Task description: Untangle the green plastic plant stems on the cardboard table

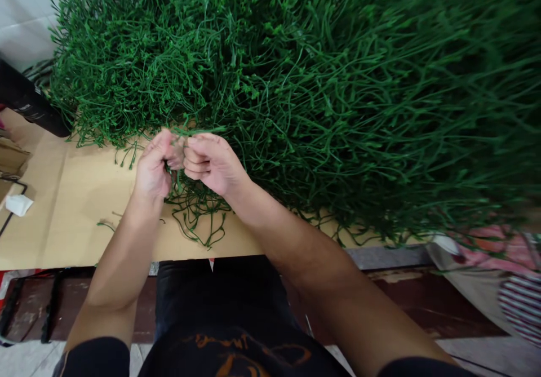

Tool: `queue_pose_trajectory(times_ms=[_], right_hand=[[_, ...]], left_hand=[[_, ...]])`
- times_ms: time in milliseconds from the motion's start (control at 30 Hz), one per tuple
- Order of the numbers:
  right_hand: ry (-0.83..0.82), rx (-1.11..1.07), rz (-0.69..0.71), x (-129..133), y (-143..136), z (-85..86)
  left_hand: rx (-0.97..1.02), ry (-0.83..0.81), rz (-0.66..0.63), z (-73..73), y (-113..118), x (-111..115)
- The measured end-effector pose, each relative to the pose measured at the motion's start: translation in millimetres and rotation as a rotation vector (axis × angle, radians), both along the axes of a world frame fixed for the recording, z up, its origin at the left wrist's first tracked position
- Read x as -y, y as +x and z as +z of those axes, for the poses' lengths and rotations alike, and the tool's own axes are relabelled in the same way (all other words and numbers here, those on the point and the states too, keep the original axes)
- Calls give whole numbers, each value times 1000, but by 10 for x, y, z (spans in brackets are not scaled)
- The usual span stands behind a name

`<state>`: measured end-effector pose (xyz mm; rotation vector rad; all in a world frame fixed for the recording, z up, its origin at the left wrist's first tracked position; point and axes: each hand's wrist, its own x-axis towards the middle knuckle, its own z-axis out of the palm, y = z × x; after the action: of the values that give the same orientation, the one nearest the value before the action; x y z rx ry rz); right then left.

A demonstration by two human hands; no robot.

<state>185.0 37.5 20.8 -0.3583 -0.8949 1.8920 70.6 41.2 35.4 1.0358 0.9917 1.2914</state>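
Note:
My left hand (157,162) and my right hand (211,160) meet knuckle to knuckle above the cardboard, just in front of a large heap of green plastic plant stems (270,72). Both hands are closed. Between their fingertips runs a green stem (181,134), partly blurred; the fingers hide much of it. Right below the hands lies a loose tangle of dark green stems (203,213) on the cardboard sheet (93,180). The heap's stems are thin, with small branching tips, and some reach close to my right forearm.
A black cylinder (31,98) leans at the far left by the heap. White crumpled paper (19,204) lies near the left edge. At the lower right are pink cloth (494,247) and striped fabric (519,304). A pale tiled wall (25,22) stands at the upper left.

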Motion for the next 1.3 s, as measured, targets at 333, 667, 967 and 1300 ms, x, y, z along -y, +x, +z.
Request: queue_pose_trajectory(times_ms=[333, 667, 967, 1300], right_hand=[[51, 197, -331, -140, 117, 11], [651, 678, -834, -188, 163, -100], [854, 970, -865, -172, 158, -188], [781, 910, -745, -207, 103, -224]], left_hand=[[-171, 74, 25, 13, -74, 0], [-467, 259, 53, -192, -151, -147], [-687, 376, 75, -175, -211, -133], [-830, 485, -8, -135, -216, -85]])
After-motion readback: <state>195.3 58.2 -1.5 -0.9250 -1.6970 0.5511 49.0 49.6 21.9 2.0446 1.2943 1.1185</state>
